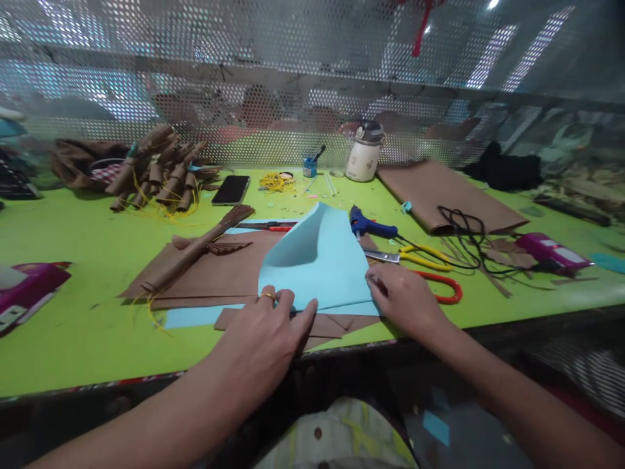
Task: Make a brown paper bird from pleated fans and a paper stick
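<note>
A light blue sheet of paper (336,260), curled up along its left and back side, lies in front of me. My left hand (271,322), a ring on one finger, presses on its near left edge with the thumb spread away. At the near right corner, my right hand (403,290) pinches the sheet between thumb and fingers. Brown paper sheets (229,267) and a blue strip (193,318) lie beneath. On the brown sheets rests a rolled brown paper piece (195,251) with a fringed end. Orange-handled scissors (446,288) are partly hidden by my right hand.
Yellow-handled scissors (424,255) and a blue glue gun (374,227) lie to the right, its black cord (463,225) looping toward a purple power strip (554,253). Farther back are a phone (231,190), bundled brown rolls (163,172), yellow string (277,182) and a white bottle (364,155).
</note>
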Tool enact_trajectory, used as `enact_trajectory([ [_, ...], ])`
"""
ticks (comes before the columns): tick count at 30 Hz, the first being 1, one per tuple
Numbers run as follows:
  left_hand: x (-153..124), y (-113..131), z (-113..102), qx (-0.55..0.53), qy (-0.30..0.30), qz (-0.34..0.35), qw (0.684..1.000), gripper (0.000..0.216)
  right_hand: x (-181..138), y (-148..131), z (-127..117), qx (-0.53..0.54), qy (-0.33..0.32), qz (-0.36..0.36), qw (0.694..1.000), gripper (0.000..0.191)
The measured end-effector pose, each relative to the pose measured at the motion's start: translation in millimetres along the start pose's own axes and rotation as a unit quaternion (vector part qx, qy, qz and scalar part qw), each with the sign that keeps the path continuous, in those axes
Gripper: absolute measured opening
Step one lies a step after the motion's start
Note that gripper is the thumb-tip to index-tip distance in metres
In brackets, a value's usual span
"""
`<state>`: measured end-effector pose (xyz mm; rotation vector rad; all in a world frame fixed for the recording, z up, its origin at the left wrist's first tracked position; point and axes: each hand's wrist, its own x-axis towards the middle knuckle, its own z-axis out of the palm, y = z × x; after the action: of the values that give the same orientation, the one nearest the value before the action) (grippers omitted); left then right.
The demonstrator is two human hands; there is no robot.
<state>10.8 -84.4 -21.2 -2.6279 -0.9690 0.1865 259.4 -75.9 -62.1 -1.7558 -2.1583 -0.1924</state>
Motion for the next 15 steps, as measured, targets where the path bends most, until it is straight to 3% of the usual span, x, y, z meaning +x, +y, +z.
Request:
enact_trajectory([
  [3, 0, 1, 0, 0.007, 0.001, 0.000, 1.000, 0.052, 0, -10, -9, -0.058, 0.033, -0.062, 0.996, 0.016],
  [7, -1, 2, 0, 0.013, 0.008, -0.002, 1.000, 0.052, -4, -33, -20, -0.032, -0.012, -0.189, 0.981, 0.019],
  [12, -1, 3, -4, 0.007, 0.004, -0.004, 1.000, 0.045, -13, -49, -28, -0.056, -0.030, -0.161, 0.985, 0.026],
  [15, -2, 3, -5, -0.005, 0.002, -0.007, 1.000, 0.043, -17, -53, -29, -0.044, -0.045, -0.197, 0.978, 0.030],
])
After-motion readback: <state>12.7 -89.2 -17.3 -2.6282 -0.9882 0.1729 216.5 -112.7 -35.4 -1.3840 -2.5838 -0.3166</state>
